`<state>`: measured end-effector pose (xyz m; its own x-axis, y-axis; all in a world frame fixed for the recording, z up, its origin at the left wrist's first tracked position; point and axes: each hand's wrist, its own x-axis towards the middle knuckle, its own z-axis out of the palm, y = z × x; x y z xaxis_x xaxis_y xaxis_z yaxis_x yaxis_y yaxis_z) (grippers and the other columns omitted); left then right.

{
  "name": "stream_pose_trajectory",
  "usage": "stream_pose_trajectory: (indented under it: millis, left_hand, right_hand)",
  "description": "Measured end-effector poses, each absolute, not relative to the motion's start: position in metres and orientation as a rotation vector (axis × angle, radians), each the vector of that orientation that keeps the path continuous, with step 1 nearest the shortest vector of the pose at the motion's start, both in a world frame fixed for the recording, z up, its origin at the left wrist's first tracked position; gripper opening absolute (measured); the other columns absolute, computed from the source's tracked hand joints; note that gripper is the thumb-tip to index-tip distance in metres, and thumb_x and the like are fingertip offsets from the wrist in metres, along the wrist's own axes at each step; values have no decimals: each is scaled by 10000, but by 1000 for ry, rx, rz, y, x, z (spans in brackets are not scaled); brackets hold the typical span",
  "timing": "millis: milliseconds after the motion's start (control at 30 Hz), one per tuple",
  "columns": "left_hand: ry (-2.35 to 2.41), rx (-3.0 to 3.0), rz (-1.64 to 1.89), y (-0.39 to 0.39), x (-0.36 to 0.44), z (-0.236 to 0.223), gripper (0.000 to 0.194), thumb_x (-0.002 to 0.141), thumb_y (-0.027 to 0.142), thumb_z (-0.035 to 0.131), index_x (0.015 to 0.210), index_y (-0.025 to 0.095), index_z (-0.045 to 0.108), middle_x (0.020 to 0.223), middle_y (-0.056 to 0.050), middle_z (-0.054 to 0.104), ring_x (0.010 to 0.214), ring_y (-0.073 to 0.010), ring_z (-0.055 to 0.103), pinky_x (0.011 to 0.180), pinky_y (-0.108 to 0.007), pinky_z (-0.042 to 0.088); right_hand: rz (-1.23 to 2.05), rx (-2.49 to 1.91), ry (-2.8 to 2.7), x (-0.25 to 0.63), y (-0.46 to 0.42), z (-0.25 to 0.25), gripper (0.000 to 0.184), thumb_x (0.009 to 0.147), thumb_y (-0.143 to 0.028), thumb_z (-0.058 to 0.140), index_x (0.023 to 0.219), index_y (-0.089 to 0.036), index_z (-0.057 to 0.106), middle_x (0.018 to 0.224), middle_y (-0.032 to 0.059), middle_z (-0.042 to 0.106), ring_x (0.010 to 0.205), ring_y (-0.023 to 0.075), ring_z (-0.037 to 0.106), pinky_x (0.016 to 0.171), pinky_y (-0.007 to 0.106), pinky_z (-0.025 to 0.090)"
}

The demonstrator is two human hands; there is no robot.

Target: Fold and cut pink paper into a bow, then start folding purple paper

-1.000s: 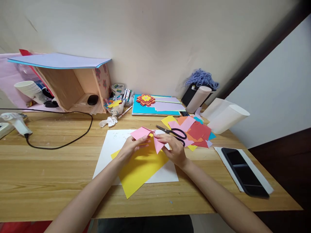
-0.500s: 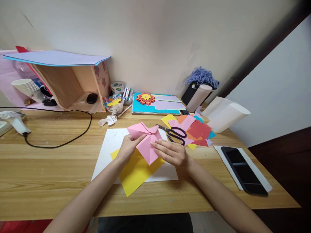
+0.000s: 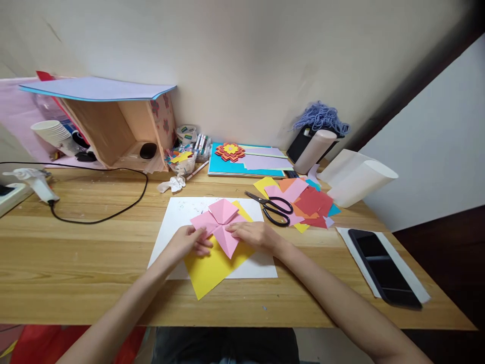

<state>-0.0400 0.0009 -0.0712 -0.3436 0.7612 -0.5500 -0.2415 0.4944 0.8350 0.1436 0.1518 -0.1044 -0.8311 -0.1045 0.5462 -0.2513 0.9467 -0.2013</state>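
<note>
A folded pink paper shape spreads out in the middle like a flower, its pointed petals meeting at a creased centre. My left hand has its thumb and index finger at the left petal's edge, the other fingers loosely curled below. On the opposite side my right hand grips the right petal, fingertips near the centre and the thumb out of sight. Beneath lies a yellow paper sheet, set askew on a white sheet.
Black-handled scissors lie right of the white sheet, beside coloured paper scraps. A phone rests at far right. At left are a glue gun with its cord and an open box. A layered paper flower sits at the back.
The pink paper has been turned and opened out, its upper petal now spread flat. My left hand has shifted down and left along it; my right hand has moved slightly left. The view has shifted slightly.
</note>
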Motion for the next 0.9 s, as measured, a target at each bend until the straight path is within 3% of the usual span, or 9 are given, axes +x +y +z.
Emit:
stream_pose_trajectory:
  millis: [67, 167, 267, 367, 567, 633, 733, 800, 900]
  left_hand:
    - [1906, 585, 1040, -8, -51, -64, 291, 620, 427, 684, 539, 161, 594, 437, -55, 582, 371, -172, 500, 424, -238, 315]
    - [2295, 881, 1217, 4, -63, -58, 270, 596, 390, 696, 469, 196, 558, 492, -38, 576, 477, -181, 491, 467, -231, 253]
    - [2178, 1173, 1219, 40, -65, -59, 245, 646, 410, 653, 542, 192, 613, 633, -68, 635, 621, -217, 538, 549, -239, 299]
    - [2117, 1148, 1125, 75, -65, -69, 401, 719, 511, 543, 496, 181, 590, 547, -69, 596, 550, -212, 516, 538, -251, 291]
    - [1659, 893, 1299, 79, -66, -78, 436, 714, 553, 529, 763, 147, 681, 707, -73, 654, 630, -200, 562, 598, -251, 366]
    - [1578, 1041, 1267, 71, -63, -74, 401, 705, 513, 565, 845, 154, 676, 808, -78, 662, 709, -202, 576, 629, -250, 389]
    - [1567, 1272, 1183, 62, -56, -69, 459, 572, 416, 716, 949, 163, 646, 873, -77, 652, 738, -212, 580, 596, -242, 404]
    - [1589, 1339, 1165, 61, -53, -69, 461, 533, 383, 742, 920, 154, 642, 830, -66, 646, 695, -201, 571, 562, -238, 400]
    - [1584, 1370, 1138, 63, -52, -76, 346, 611, 401, 682, 815, 126, 637, 753, -48, 629, 639, -172, 545, 542, -232, 387]
  right_hand:
    - [522, 153, -2542, 142, 149, -111, 210, 865, -112, 424, 988, -181, 580, 1048, 59, 664, 980, 142, 620, 802, 281, 547]
    - [705, -9, -2497, 141, 146, -115, 221, 838, -132, 465, 1015, -197, 579, 1001, 42, 678, 930, 140, 637, 781, 274, 539]
    - [809, -164, -2479, 140, 142, -110, 213, 831, -149, 476, 1000, -211, 590, 964, 32, 681, 884, 148, 642, 768, 280, 519]
    - [918, -327, -2472, 138, 138, -101, 180, 840, -163, 473, 954, -208, 605, 900, 25, 682, 809, 148, 640, 731, 265, 492]
    - [1037, -684, -2291, 130, 133, -94, 144, 858, -202, 449, 838, -184, 590, 776, -4, 640, 672, 125, 567, 605, 220, 415]
    - [1031, -756, -2283, 126, 134, -96, 151, 859, -240, 454, 795, -181, 578, 731, -11, 615, 640, 124, 537, 579, 220, 394]
    - [951, -817, -2296, 122, 134, -98, 199, 853, -290, 472, 699, -181, 535, 626, -29, 549, 569, 119, 480, 529, 223, 352]
    - [875, -827, -2297, 120, 134, -97, 227, 844, -308, 492, 655, -185, 510, 605, -27, 517, 576, 126, 473, 530, 230, 349]
    - [742, -830, -2249, 118, 134, -96, 186, 807, -301, 551, 659, -188, 541, 711, 13, 529, 708, 161, 510, 622, 263, 401]
